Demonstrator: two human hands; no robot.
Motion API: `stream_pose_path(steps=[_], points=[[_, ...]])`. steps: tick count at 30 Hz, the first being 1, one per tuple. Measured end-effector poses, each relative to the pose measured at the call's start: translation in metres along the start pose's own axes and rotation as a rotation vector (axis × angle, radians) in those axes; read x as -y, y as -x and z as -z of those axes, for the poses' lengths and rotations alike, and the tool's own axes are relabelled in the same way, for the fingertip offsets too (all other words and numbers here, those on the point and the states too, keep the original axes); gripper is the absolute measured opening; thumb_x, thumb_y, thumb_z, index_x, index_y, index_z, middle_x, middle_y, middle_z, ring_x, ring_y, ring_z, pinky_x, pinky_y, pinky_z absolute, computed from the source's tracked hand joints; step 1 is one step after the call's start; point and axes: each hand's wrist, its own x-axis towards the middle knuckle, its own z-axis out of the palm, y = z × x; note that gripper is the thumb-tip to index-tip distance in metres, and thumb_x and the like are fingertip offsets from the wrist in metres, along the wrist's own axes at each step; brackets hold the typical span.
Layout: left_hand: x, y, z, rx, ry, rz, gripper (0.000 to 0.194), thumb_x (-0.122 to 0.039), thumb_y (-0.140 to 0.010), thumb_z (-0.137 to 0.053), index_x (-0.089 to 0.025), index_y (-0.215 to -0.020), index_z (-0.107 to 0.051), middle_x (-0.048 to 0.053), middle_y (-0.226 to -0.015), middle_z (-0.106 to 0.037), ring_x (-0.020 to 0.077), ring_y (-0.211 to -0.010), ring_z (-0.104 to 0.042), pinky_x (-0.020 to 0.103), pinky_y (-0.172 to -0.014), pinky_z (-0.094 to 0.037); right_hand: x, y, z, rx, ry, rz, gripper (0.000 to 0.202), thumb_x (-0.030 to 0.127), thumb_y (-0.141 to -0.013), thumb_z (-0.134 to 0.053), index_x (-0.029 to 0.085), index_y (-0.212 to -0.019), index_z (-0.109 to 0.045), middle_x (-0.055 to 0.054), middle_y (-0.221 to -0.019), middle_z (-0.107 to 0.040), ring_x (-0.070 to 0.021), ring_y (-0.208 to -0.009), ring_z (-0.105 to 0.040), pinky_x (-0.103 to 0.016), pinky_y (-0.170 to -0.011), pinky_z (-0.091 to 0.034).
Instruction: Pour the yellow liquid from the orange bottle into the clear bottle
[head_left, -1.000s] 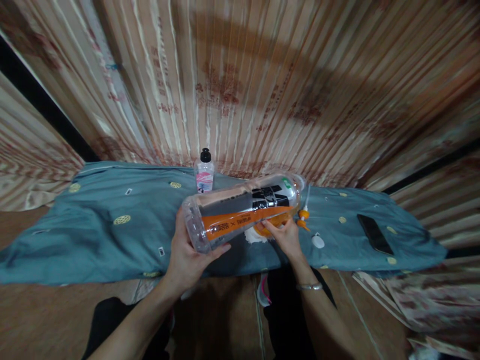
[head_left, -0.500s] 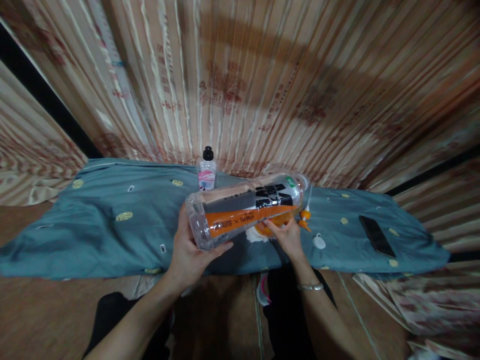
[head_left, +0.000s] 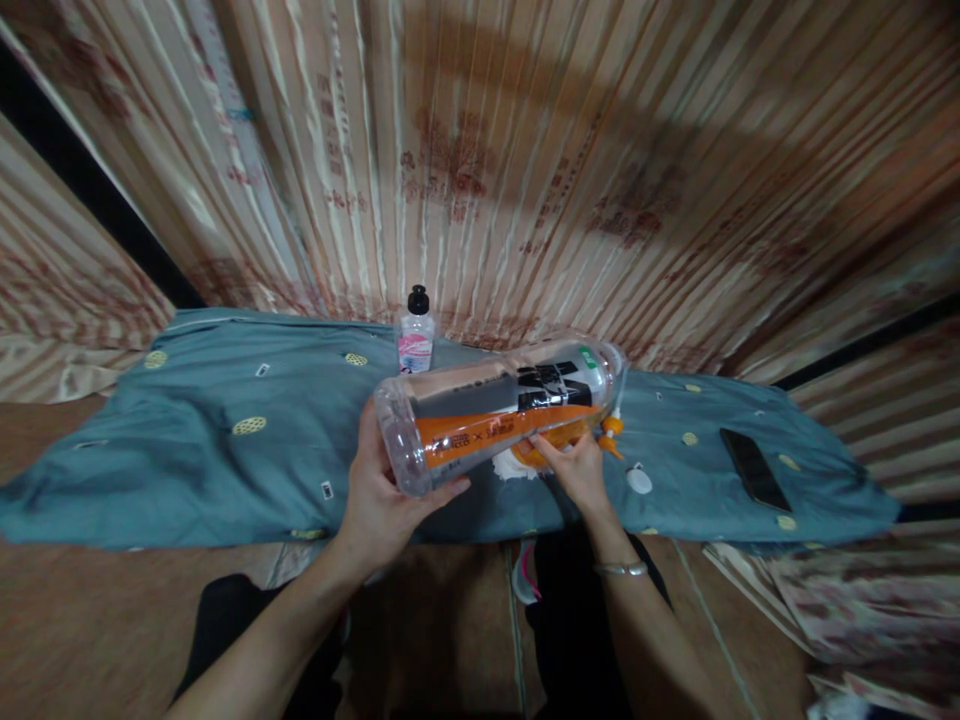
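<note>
A large clear bottle (head_left: 487, 415) with an orange, black and silver label is tilted on its side above the cloth, its base to the left and its neck to the right. My left hand (head_left: 382, 505) is wrapped round the base end. Under the neck end, my right hand (head_left: 576, 468) is closed on an orange container (head_left: 536, 452), most of which the bottle hides. White material (head_left: 514, 467) lies beneath, on the cloth. Just right of the neck is an orange pump top (head_left: 611, 436).
The low surface has a teal cloth (head_left: 187, 440). An upright small bottle with a black cap (head_left: 416, 335) stands behind the large one. To the right are a round white piece (head_left: 639, 481) and a black phone (head_left: 754, 468). Pleated curtains (head_left: 465, 150) hang behind.
The large bottle has shifted slightly to the right, its neck end a little farther over. Both hands keep their holds.
</note>
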Motion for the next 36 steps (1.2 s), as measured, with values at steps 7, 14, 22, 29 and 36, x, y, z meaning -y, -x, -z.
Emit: stream_pose_path(steps=[7, 14, 22, 29, 36], points=[[0.0004, -0.0002, -0.0009, -0.024, -0.009, -0.031, 0.104, -0.059, -0.050, -0.098, -0.019, -0.137, -0.058, 0.016, -0.139, -0.067, 0.0409, -0.132, -0.066, 0.055, -0.113, -0.057, 0.0031, -0.0001, 0.0008, -0.016, 0.035, -0.060, 0.062, 0.067, -0.065, -0.082, 0.021, -0.103, -0.069, -0.017, -0.108, -0.081, -0.0385, -0.100, -0.078, -0.054, -0.092, -0.061], [-0.0016, 0.0006, -0.0008, -0.008, 0.007, -0.013, 0.107, -0.057, -0.050, -0.099, -0.018, -0.140, -0.056, 0.018, -0.144, -0.063, 0.0414, -0.132, -0.066, 0.055, -0.114, -0.057, -0.0003, -0.0003, 0.0001, -0.020, 0.012, -0.028, 0.058, 0.065, -0.065, -0.084, 0.022, -0.102, -0.071, -0.014, -0.104, -0.082, -0.0371, -0.098, -0.079, -0.049, -0.088, -0.062], [-0.0032, 0.0000, -0.0014, -0.003, 0.014, -0.014, 0.109, -0.056, -0.050, -0.100, -0.018, -0.141, -0.054, 0.019, -0.149, -0.060, 0.0404, -0.136, -0.064, 0.056, -0.117, -0.053, 0.0006, 0.0001, 0.0008, -0.021, -0.004, -0.039, 0.059, 0.063, -0.065, -0.085, 0.022, -0.105, -0.071, -0.013, -0.104, -0.082, -0.0370, -0.101, -0.078, -0.050, -0.091, -0.062], [-0.0007, 0.0015, -0.0003, -0.005, 0.015, -0.008, 0.108, -0.058, -0.050, -0.099, -0.019, -0.141, -0.055, 0.018, -0.144, -0.065, 0.0402, -0.130, -0.068, 0.057, -0.111, -0.058, 0.0019, 0.0007, 0.0010, -0.006, -0.022, -0.032, 0.056, 0.062, -0.065, -0.085, 0.022, -0.103, -0.072, -0.012, -0.100, -0.083, -0.0365, -0.098, -0.079, -0.049, -0.089, -0.063], [0.0008, 0.0023, 0.0001, 0.021, 0.026, 0.000, 0.105, -0.057, -0.052, -0.099, -0.022, -0.141, -0.054, 0.016, -0.145, -0.064, 0.0378, -0.130, -0.068, 0.056, -0.113, -0.056, -0.0006, 0.0001, 0.0007, -0.020, 0.037, -0.047, 0.057, 0.064, -0.065, -0.084, 0.021, -0.100, -0.072, -0.014, -0.100, -0.082, -0.0390, -0.098, -0.079, -0.051, -0.088, -0.063]])
